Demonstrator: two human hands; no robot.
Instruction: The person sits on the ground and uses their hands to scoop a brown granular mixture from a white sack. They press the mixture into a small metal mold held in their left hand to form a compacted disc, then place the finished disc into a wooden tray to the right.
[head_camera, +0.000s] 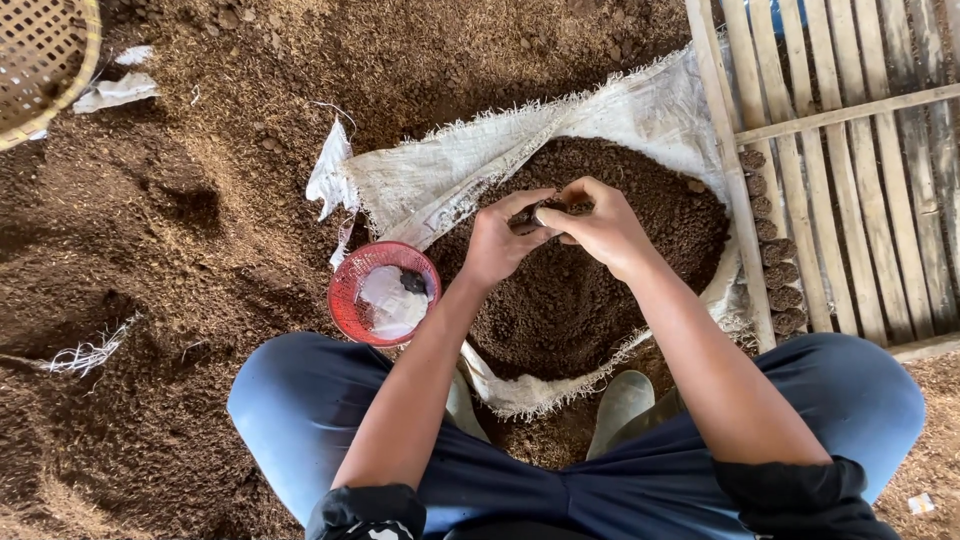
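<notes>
I sit with my knees apart over an open white woven sack (640, 110) filled with dark crumbly soil (600, 290). My left hand (497, 240) and my right hand (597, 222) meet above the soil, and their fingertips pinch a small dark object (545, 212) between them. What the object is, I cannot tell. A small red mesh basket (345, 295) stands on the ground left of my left wrist; it holds white plastic and a dark bit.
Loose brown soil covers the ground all around. A slatted wooden frame (850, 150) lies to the right, with a column of small soil-filled pots (775, 250) along its left rail. A woven bamboo basket (40, 60) sits at the top left. My boots (620, 400) rest below the sack.
</notes>
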